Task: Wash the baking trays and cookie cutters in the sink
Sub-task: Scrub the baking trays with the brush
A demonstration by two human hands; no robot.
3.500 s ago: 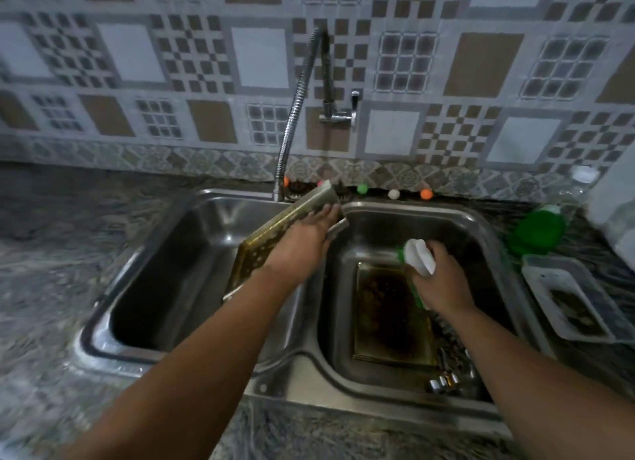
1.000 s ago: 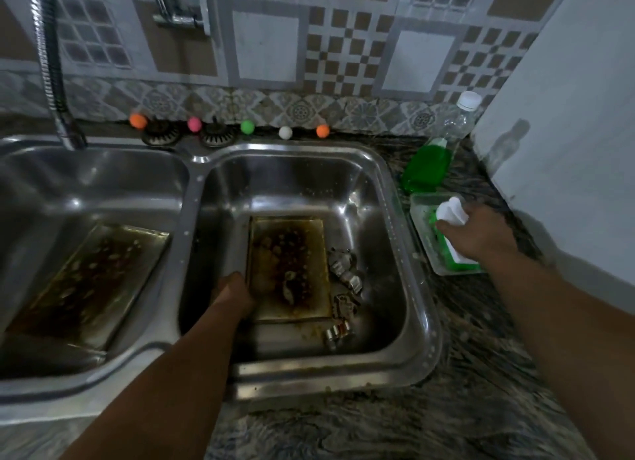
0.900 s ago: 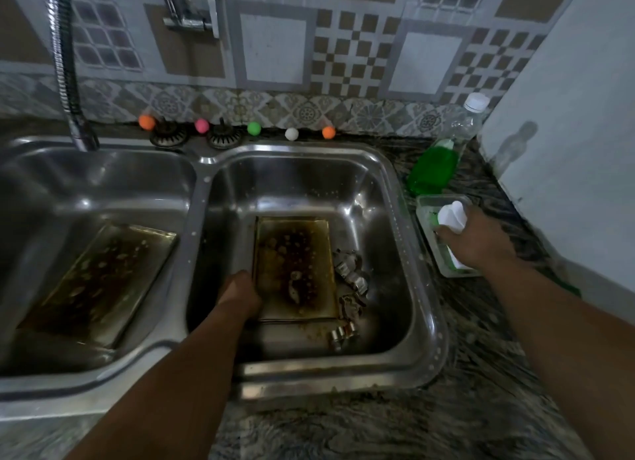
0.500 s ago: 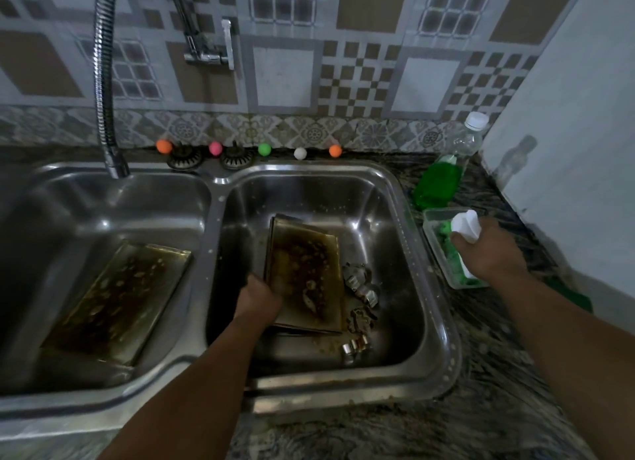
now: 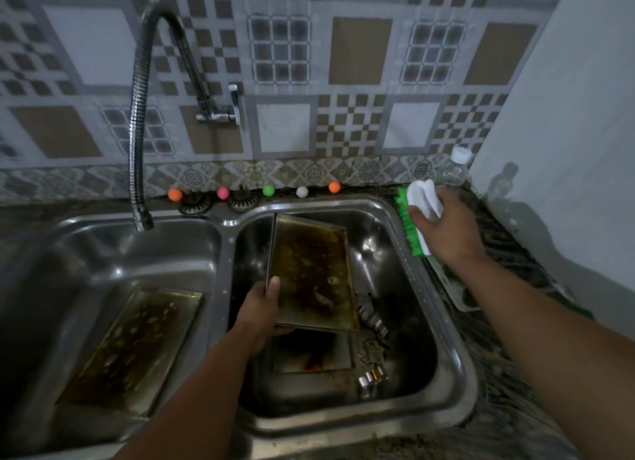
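My left hand [image 5: 259, 313] grips the near left corner of a greasy, burnt baking tray [image 5: 311, 274] and holds it tilted above the right basin. Under it lies another dark tray [image 5: 311, 356] on the basin floor. Several metal cookie cutters [image 5: 372, 349] lie beside it at the right. A third dirty tray [image 5: 134, 346] rests flat in the left basin. My right hand [image 5: 446, 229] is closed on a white-handled scrub brush with green bristles [image 5: 417, 215], over the counter just right of the sink rim.
The double steel sink [image 5: 226, 239] sits in a dark stone counter. A flexible faucet [image 5: 137, 116] hangs over the left basin. Small coloured balls [image 5: 268, 190] and two drain strainers [image 5: 220, 202] line the back ledge. A clear bottle [image 5: 453, 167] and plastic container [image 5: 457, 291] stand at the right, near the white wall.
My left hand has lifted the tray off the right basin floor and tilted it up, uncovering another tray. My right hand raised the brush out of the plastic container toward the sink.
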